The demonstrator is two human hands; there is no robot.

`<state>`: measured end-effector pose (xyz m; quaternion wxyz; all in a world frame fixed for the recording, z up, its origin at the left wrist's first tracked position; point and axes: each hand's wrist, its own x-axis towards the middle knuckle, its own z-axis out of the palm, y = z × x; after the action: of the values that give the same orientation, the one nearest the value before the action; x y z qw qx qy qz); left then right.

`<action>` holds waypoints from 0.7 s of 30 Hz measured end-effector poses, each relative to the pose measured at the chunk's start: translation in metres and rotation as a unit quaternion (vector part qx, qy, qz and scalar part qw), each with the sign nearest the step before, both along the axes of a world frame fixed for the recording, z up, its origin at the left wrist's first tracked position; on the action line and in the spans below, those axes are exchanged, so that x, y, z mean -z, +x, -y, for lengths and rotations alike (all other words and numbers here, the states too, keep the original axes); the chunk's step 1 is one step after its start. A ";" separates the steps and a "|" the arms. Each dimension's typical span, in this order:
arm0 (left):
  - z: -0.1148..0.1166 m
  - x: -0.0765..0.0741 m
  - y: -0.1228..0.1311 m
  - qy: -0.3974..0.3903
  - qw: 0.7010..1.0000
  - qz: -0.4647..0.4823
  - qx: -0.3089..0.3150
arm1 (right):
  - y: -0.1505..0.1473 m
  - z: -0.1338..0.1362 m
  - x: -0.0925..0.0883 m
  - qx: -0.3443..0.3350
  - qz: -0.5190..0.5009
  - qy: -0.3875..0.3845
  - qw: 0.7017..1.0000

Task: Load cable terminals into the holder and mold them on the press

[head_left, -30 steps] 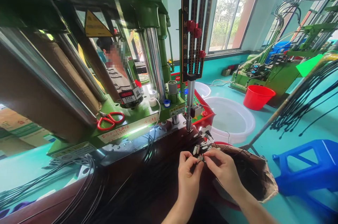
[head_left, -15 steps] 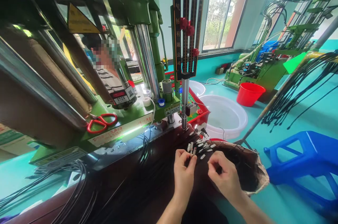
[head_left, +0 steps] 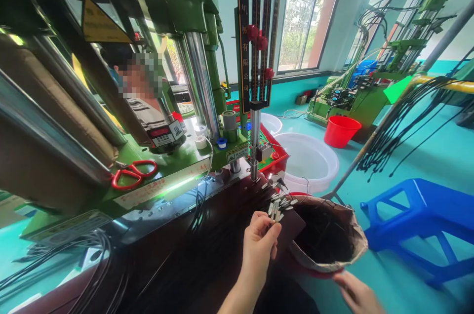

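Observation:
My left hand (head_left: 259, 240) is closed in a pinch around a small bunch of black cables, whose silvery metal connectors (head_left: 274, 209) point up past the fingertips. More connectors (head_left: 287, 201) lie just behind them at the table's right end. Low at the right, my right hand (head_left: 358, 295) has its fingers curled together beside the rim of a paper-lined red bucket (head_left: 357, 250). Whatever those fingers may pinch is too small to make out. Dark cables fill the inside of the lining.
A green press (head_left: 185, 13) stands behind the dark red table (head_left: 222, 200), with red-handled scissors (head_left: 134, 174) on its bed. To the right are a blue stool (head_left: 422, 205), a white tub (head_left: 329, 171), a red bucket (head_left: 341, 132) and cables hanging from a rail. A person sits beyond the press.
My right hand has moved from beside the connectors down and right to the lined bucket's near rim. My left hand keeps its pinch, shifted slightly right in view, with the connectors more tightly bunched.

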<state>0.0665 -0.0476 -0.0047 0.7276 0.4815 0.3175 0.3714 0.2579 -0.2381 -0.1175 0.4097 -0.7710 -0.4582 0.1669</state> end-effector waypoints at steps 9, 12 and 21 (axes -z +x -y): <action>0.014 -0.003 -0.001 0.275 0.948 -0.141 -0.081 | -0.069 -0.103 -0.136 -0.082 -0.263 0.089 0.957; 0.015 -0.002 -0.001 0.302 0.936 -0.158 -0.084 | -0.070 -0.113 -0.140 -0.090 -0.286 0.103 0.948; 0.017 0.008 0.002 0.332 0.927 -0.160 -0.075 | -0.071 -0.121 -0.143 -0.119 -0.309 0.112 0.937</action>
<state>0.0682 -0.0650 -0.0130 0.4356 0.7234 0.3238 0.4268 0.1872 -0.1173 0.0254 0.5918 -0.5702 -0.4130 0.3924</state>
